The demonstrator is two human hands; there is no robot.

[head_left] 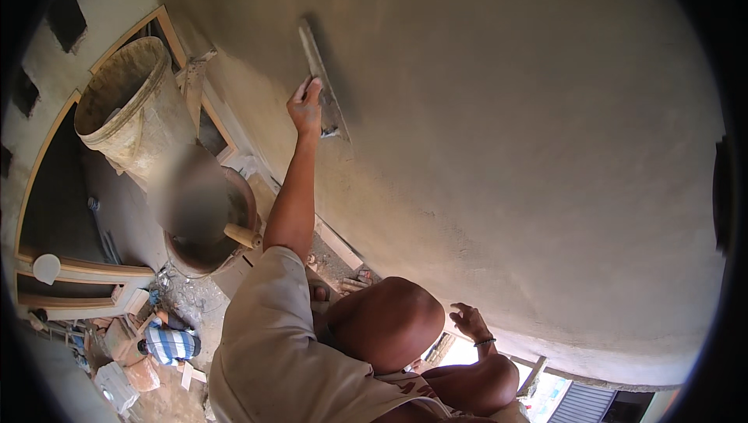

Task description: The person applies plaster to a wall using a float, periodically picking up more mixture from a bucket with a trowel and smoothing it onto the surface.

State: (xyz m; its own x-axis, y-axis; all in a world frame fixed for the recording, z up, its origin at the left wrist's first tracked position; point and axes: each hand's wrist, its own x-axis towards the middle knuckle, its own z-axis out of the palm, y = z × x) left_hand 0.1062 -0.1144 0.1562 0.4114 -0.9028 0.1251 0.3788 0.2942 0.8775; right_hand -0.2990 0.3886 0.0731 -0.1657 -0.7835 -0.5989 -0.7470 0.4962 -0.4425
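Note:
My left hand (306, 105) is raised against the wall, closed around the back of a long, flat plastering trowel (323, 84). The trowel's blade lies along the grey, damp-looking plaster wall (506, 127), tilted nearly upright. Lower down, to the right of my bent knee, my right hand (471, 323) hangs near the bottom of the wall. Its fingers are apart and loosely bent, with nothing visible in them. A dark bracelet (485, 342) circles that wrist.
At left, a plaster-crusted bucket (144, 131) stands beside a round mortar tub (204, 263); a wooden tool handle (243, 236) crosses the tub's rim. Wooden frames (47, 162) line the left wall. Far below, a person in a striped shirt (170, 343) bends among boards and rubble.

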